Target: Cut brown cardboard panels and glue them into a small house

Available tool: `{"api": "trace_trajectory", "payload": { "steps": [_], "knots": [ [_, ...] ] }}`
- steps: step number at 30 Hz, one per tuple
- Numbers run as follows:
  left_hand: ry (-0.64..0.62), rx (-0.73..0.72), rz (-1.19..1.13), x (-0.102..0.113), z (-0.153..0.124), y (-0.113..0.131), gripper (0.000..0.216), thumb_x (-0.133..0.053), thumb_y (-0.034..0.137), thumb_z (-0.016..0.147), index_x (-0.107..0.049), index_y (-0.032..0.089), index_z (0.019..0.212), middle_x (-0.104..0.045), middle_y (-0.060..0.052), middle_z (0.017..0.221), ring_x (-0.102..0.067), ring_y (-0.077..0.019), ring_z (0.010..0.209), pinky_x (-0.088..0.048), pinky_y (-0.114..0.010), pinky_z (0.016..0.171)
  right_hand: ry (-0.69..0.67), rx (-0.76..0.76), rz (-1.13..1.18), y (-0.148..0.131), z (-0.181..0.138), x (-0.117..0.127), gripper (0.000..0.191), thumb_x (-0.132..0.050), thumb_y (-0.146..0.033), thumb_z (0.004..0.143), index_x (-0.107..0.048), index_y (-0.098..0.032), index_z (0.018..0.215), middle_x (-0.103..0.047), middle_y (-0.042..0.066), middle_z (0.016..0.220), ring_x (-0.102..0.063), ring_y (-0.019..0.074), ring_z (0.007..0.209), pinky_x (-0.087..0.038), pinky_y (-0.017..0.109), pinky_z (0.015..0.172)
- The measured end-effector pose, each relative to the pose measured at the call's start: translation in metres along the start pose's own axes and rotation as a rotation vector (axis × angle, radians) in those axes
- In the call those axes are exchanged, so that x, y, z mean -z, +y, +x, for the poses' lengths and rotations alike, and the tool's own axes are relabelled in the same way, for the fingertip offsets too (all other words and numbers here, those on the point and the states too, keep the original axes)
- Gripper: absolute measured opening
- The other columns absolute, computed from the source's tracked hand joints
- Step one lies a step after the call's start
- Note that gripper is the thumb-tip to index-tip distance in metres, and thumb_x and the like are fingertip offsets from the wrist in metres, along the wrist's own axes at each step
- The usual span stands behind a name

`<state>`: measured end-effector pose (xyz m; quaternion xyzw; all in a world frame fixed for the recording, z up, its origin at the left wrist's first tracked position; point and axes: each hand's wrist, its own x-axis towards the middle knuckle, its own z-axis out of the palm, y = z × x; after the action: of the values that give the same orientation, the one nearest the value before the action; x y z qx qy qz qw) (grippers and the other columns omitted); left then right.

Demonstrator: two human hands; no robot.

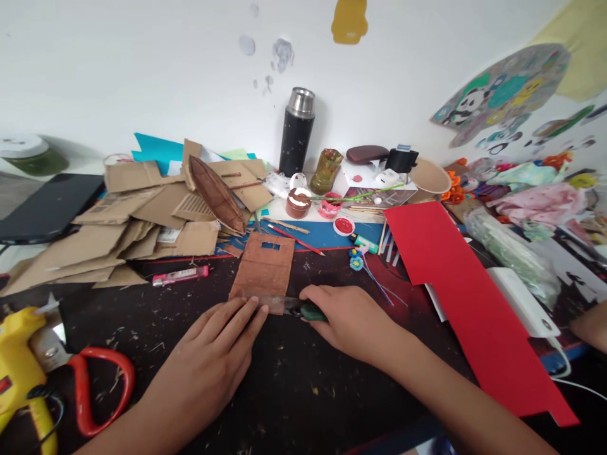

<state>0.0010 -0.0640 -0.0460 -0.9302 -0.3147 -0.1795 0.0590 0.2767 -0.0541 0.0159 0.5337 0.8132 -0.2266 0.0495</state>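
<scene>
A brown-painted piece of cardboard (263,268), with a small rectangular hole near its far end, lies flat on the dark tabletop. Across its near edge runs a clear strip that looks like a ruler (279,304). My left hand (213,347) rests palm down, its outstretched fingertips pressing on the strip and the card's near edge. From the right, my right hand (353,322) grips a green-handled cutter knife (312,311) between thumb and fingers. The knife's tip points left along the strip, close to the card's corner; the exact blade contact is unclear.
Red-handled scissors (102,392) and a yellow glue gun (19,366) lie at left. Cardboard scraps (109,240) pile up behind. A black thermos (296,136) stands by the wall, near a brown paint pot (298,203). Red card (455,278) stretches along the right.
</scene>
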Motion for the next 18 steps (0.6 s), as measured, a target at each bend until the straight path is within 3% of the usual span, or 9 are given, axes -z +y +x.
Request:
{"api": "trace_trajectory", "payload": {
  "steps": [5,11,18],
  "knots": [
    [-0.001,-0.001,0.006,-0.002,-0.001,0.000,0.045,-0.044,0.018,0.104,-0.073,0.010,0.137,-0.076,-0.015,0.137,-0.061,-0.0306,0.131,-0.044,-0.043,0.113,-0.003,-0.013,0.031,0.000,0.000,0.000,0.026,-0.072,-0.021,0.098,-0.065,-0.019,0.123,-0.079,0.009,0.113,-0.076,0.0283,0.100,-0.047,0.035,0.078],
    [-0.033,-0.016,0.018,-0.003,-0.003,-0.001,0.047,-0.042,0.018,0.104,-0.073,0.013,0.139,-0.075,-0.011,0.141,-0.060,-0.0293,0.134,-0.045,-0.043,0.114,0.089,0.006,0.277,0.007,-0.007,-0.002,0.027,-0.075,-0.027,0.099,-0.069,-0.024,0.125,-0.080,0.006,0.118,-0.076,0.0257,0.107,-0.052,0.036,0.090],
    [-0.043,-0.005,0.007,-0.006,-0.007,0.001,0.046,-0.043,0.019,0.104,-0.073,0.013,0.139,-0.073,-0.012,0.144,-0.057,-0.0304,0.138,-0.045,-0.045,0.115,0.031,0.024,0.373,0.001,-0.010,0.012,0.020,-0.072,-0.024,0.101,-0.075,-0.025,0.120,-0.082,0.004,0.115,-0.076,0.0223,0.103,-0.053,0.034,0.092]
  ]
}}
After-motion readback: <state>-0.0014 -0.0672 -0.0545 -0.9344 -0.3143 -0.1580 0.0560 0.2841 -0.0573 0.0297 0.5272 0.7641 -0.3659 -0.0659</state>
